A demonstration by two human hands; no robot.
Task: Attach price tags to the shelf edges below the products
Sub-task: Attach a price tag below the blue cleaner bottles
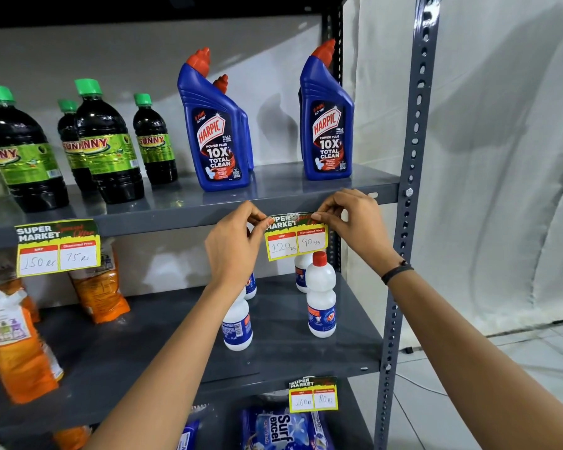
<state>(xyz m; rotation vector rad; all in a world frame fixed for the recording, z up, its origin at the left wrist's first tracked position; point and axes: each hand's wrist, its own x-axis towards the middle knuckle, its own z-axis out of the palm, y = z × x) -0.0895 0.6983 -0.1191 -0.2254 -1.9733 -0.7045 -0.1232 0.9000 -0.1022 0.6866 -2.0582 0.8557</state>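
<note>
The scene is brightly and evenly lit, with light coming from the front and above. The Harpic bottles (216,125) throw soft grey shadows onto the white back wall (273,92) up and to the right of the left hand (233,245). The top shelf surface (273,186) just above both hands carries dull reflections of the bottles. A glossy glare patch sits on the top edge of the price tag (295,237) between the fingertips. Wide-angle distortion bows the shelf upright (410,190) right of the right hand (355,222) and stretches both forearms. The top edge is dark, the far-left bottles slightly soft.
</note>
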